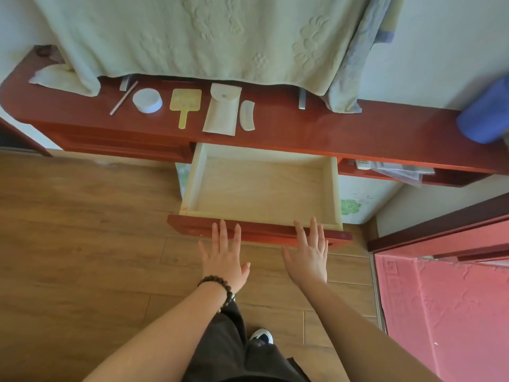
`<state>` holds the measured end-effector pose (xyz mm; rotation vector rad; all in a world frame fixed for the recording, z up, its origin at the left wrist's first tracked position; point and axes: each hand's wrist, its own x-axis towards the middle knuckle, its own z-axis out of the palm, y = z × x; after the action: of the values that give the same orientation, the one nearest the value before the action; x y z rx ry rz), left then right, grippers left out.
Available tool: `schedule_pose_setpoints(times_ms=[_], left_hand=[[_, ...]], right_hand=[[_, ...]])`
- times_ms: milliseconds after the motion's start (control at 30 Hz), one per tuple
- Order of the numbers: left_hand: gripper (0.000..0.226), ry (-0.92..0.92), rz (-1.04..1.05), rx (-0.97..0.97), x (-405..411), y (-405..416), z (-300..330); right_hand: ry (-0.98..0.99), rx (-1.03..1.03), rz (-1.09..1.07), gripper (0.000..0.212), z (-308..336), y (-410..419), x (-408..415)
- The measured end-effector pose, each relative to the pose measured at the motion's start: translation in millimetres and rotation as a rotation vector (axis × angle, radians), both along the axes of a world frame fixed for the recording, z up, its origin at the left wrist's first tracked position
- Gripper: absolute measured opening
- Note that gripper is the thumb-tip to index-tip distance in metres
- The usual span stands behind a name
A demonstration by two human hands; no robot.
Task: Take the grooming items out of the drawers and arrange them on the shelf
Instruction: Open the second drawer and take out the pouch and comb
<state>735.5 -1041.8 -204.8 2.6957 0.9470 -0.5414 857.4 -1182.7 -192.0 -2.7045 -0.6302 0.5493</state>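
Shelf (316, 128) across the top, red wood. Middle drawer (261, 188) pulled out at centre, bare inside. Lined up at 11 to 12 o'clock on the shelf: pale pouch (220, 114), yellow hand mirror (184, 104), round white jar (147, 100), white comb (247, 115), thin stick (124, 98). Probably near done; closing this drawer likely next. Left hand (223, 257) and right hand (308, 255) at 6 o'clock, fingers spread wide, holding nothing, tips at the drawer front. Open compartment at 3 o'clock with unclear white items; shelf back hidden under hanging towel (192, 37).
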Motion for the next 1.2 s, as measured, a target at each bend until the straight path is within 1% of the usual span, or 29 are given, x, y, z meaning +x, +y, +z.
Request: schedule_pose_setpoints(times_ms=[100, 200, 300, 367, 433, 533, 600, 633, 700, 767, 800, 833, 900, 1000, 1200], left_hand=[[0.096, 0.047, -0.022, -0.001, 4.2, 8.2, 0.5], [0.097, 0.065, -0.024, -0.027, 16.8, 19.6, 3.4], [0.096, 0.065, -0.013, -0.066, 36.6, 33.7, 7.0], [0.097, 0.052, -0.011, -0.082, 50.5, 43.8, 6.7], [0.099, 0.038, -0.014, -0.089, 64.9, 53.3, 3.6], [0.104, 0.012, -0.004, -0.104, 85.6, 65.2, -3.1], [0.106, -0.078, 0.035, -0.096, 96.3, 69.9, -4.5], [0.107, -0.166, 0.098, -0.094, 100.7, 71.2, -4.6], [0.112, -0.34, 0.339, -0.132, 109.6, 74.6, -7.8], [0.12, -0.44, 0.668, -0.298, 121.9, 83.1, -12.9], [0.124, -0.469, 0.786, -0.394, 129.1, 88.9, -15.3], [0.127, -0.488, 0.844, -0.47, 135.9, 94.4, -16.8], [0.128, -0.538, 0.849, -0.551, 150.4, 103.2, -17.5], [0.127, -0.606, 0.841, -0.598, 168.9, 113.0, -20.7], [0.123, -0.602, 0.812, -0.606, 190.7, 134.7, -27.9]], right_hand=[[0.014, 0.013, -0.002, 0.071, -2.7, -5.4, -6.6], [0.042, 0.103, -0.1, 0.089, -5.7, -3.0, -11.3], [0.138, 0.177, -0.247, 0.11, -9.7, 9.3, -2.3], [0.226, 0.227, -0.391, 0.122, -10.7, 24.9, 13.6], [0.291, 0.244, -0.534, 0.129, -11.9, 44.5, 34.0], [0.327, 0.235, -0.673, 0.137, -14.9, 75.6, 64.2], [0.326, 0.271, -0.714, 0.139, -15.8, 95.6, 82.1], [0.326, 0.297, -0.735, 0.14, -16.2, 104.9, 90.3], [0.338, 0.343, -0.792, 0.14, -17.5, 121.8, 105.0], [0.344, 0.372, -0.831, 0.142, -22.7, 133.1, 116.1], [0.338, 0.383, -0.832, 0.142, -26.5, 136.2, 120.3], [0.332, 0.39, -0.826, 0.142, -30.2, 138.3, 123.9], [0.316, 0.404, -0.804, 0.141, -35.8, 141.7, 130.8], [0.29, 0.416, -0.781, 0.14, -39.5, 149.5, 142.1], [0.227, 0.433, -0.759, 0.136, -45.6, 165.0, 167.4]])
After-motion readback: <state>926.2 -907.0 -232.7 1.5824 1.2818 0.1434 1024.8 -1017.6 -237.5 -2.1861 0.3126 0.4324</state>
